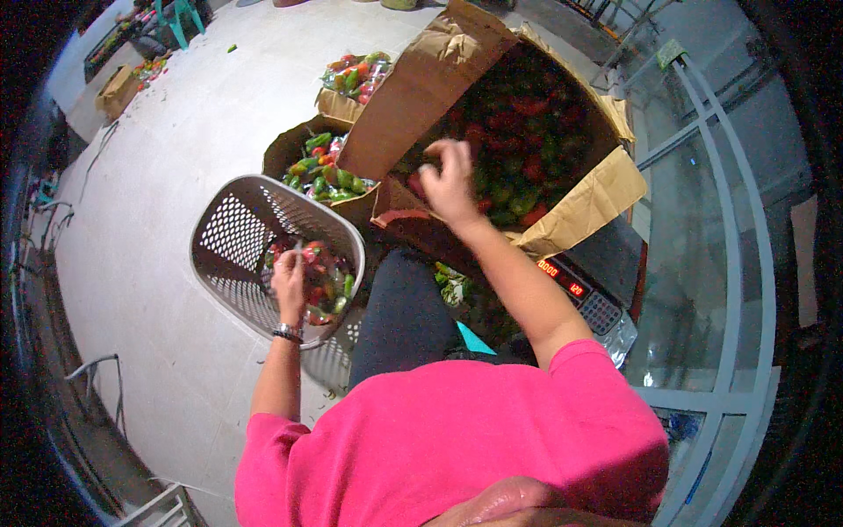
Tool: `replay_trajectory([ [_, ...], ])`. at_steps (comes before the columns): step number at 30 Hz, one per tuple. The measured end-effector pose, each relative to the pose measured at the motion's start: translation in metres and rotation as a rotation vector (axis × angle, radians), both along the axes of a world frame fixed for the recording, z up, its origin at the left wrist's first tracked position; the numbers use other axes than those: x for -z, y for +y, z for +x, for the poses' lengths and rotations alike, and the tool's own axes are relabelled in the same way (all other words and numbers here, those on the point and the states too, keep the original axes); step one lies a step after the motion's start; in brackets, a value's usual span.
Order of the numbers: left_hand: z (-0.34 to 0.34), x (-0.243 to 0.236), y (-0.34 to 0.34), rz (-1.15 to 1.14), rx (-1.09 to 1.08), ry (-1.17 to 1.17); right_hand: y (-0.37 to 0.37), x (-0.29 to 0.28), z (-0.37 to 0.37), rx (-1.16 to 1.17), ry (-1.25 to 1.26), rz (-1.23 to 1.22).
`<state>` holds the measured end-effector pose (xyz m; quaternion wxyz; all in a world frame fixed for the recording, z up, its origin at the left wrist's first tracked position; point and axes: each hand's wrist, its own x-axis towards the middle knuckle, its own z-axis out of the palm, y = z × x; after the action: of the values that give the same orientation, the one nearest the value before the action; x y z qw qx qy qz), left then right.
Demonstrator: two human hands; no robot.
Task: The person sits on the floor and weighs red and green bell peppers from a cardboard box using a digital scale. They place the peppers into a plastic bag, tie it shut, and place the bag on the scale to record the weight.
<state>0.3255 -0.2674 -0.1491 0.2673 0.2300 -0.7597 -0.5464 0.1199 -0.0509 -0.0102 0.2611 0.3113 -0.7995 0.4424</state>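
Observation:
My left hand point(288, 279) is closed on the gathered top of a clear plastic bag of red and green peppers point(327, 283). The bag sits inside a grey-brown plastic basket point(248, 303) with pierced walls. Over the near left edge of a large cardboard box point(430, 79), my right hand point(452, 183) is raised with fingers curled and the thumb apart; I see nothing between them. Loose red and green peppers point(527, 145) fill the box, partly in shadow.
Behind the basket, a smaller carton point(279, 151) holds bagged peppers point(327, 167); more bagged peppers point(356, 75) lie beyond it. A digital scale point(601, 312) with a lit red display stands right of my forearm. A metal-framed glass panel point(680, 263) runs along the right.

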Motion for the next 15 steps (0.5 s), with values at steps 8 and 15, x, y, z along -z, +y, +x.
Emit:
replay_trajectory([
  [8, -0.037, -0.022, 0.02, -0.722, -0.101, -0.133, 0.002, 0.018, -0.118, 0.189, 0.02, 0.648],
  [15, -0.131, -0.137, 0.127, -0.95, 0.355, 0.142, 0.01, -0.03, -0.11, 0.221, -0.2, 0.989],
])
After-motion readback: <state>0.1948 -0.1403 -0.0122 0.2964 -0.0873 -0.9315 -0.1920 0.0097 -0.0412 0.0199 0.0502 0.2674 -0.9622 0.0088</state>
